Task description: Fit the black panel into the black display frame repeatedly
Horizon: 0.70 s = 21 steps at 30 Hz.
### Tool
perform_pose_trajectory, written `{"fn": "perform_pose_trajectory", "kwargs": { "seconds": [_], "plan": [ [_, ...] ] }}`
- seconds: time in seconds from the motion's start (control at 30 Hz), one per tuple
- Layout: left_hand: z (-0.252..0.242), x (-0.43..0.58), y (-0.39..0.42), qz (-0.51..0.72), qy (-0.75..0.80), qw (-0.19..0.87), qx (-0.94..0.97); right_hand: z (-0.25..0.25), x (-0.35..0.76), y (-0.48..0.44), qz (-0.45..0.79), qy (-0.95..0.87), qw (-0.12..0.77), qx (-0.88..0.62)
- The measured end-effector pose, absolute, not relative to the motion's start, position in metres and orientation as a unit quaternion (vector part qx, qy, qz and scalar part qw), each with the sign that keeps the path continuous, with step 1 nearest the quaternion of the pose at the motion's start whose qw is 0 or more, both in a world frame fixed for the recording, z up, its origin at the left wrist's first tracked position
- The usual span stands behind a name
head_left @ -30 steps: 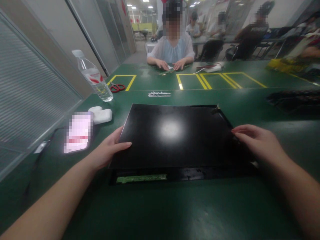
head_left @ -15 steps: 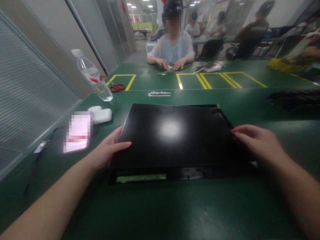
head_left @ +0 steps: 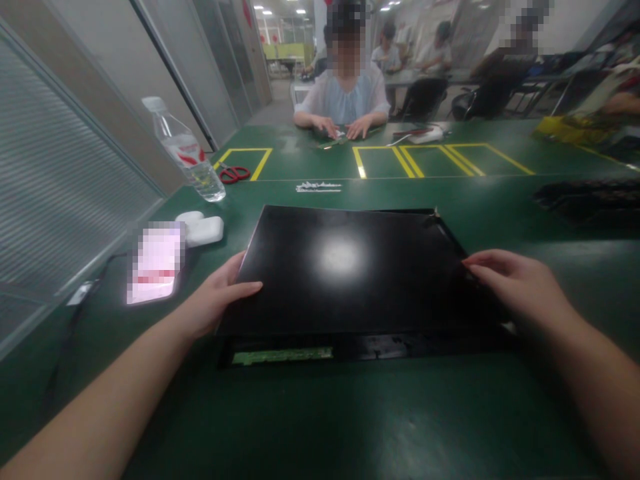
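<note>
A glossy black panel (head_left: 350, 293) lies slightly askew over a black frame (head_left: 425, 348) on the green table. My left hand (head_left: 223, 293) grips the panel's left edge, thumb on top and fingers beneath. At the right edge my right hand (head_left: 515, 277) has thumb and fingertips pinched together; whether they hold the panel or the frame's rim is hard to tell. A green circuit strip (head_left: 283, 356) shows in the frame along the near side, below the panel. The frame's far right corner also sticks out past the panel.
To the left are a lit phone (head_left: 155, 263), a white case (head_left: 205, 231), a water bottle (head_left: 187, 153) and red scissors (head_left: 235, 175). White strips (head_left: 319, 187) lie beyond the panel. Across the table sits a person (head_left: 347, 93). Dark material (head_left: 590, 200) lies at the right.
</note>
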<state>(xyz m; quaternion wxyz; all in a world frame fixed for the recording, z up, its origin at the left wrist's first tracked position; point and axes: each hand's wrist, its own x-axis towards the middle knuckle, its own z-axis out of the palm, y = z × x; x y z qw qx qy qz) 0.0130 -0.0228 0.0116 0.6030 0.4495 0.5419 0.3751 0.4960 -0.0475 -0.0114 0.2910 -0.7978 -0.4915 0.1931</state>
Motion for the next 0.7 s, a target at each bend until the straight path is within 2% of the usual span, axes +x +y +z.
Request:
{"fn": "perform_pose_trajectory", "kwargs": {
  "seconds": [0.7],
  "plan": [
    [0.0090,0.0114,-0.0224,0.366,0.534,0.603,0.467,-0.0099,0.4964,-0.0471,0.189,-0.496,0.289,-0.797]
  ]
}}
